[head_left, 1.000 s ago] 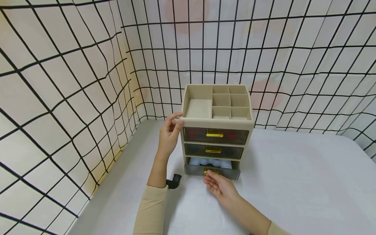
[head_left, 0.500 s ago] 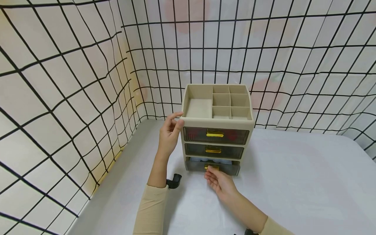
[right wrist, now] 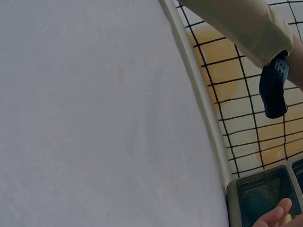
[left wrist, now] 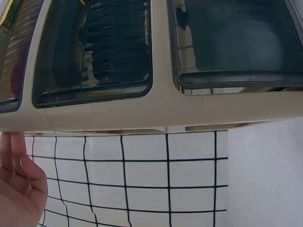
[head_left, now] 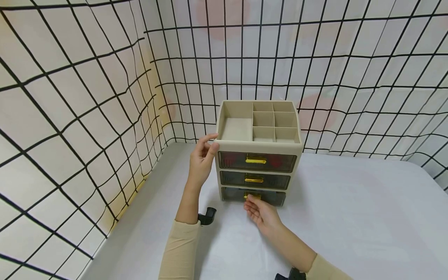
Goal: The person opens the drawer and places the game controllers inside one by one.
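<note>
A beige desktop organizer (head_left: pixel 259 144) has three smoky clear drawers with gold handles below an open compartment top. My left hand (head_left: pixel 202 163) braces its upper left corner. In the left wrist view the fingertips of the left hand (left wrist: pixel 21 189) touch the organizer's side, with the thumb apart from it. My right hand (head_left: pixel 265 220) pinches the gold handle (head_left: pixel 246 196) of the bottom drawer (head_left: pixel 231 194), which sits about flush with the frame. Red items show dimly behind the top drawer (head_left: pixel 234 161). The middle drawer (head_left: pixel 231 178) is shut.
Black wire grid panels (head_left: pixel 259 58) stand behind the organizer and along the left. The organizer rests on a white-covered table (head_left: pixel 353 214). A black wrist camera mount (head_left: pixel 208 216) sticks out from the left forearm, and another black mount (head_left: pixel 296 274) is on the right wrist.
The bottom drawer has slid inward from partly out to about flush, hiding the pale blue and white things inside. My right hand moved forward with it. The left hand stayed put.
</note>
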